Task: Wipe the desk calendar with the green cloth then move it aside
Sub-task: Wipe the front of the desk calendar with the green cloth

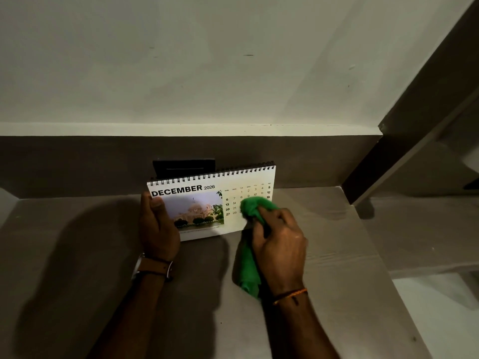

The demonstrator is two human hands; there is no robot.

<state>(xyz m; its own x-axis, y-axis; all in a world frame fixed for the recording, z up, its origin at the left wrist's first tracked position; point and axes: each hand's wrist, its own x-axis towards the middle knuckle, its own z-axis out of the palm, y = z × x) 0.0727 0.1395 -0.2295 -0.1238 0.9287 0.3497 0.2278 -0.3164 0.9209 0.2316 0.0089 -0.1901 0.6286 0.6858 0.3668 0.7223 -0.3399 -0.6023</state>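
Grey-brown shelf [337, 229] — desk calendar [207, 203] standing on it, near the back.

The scene is dim; dark arm shadows fall left on the grey-brown tabletop [337, 229], and wide-angle edges bend.

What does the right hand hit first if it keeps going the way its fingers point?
The right hand presses the bunched green cloth on the white spiral-bound desk calendar, so its date grid comes first. Whether the page gives way can't be judged.
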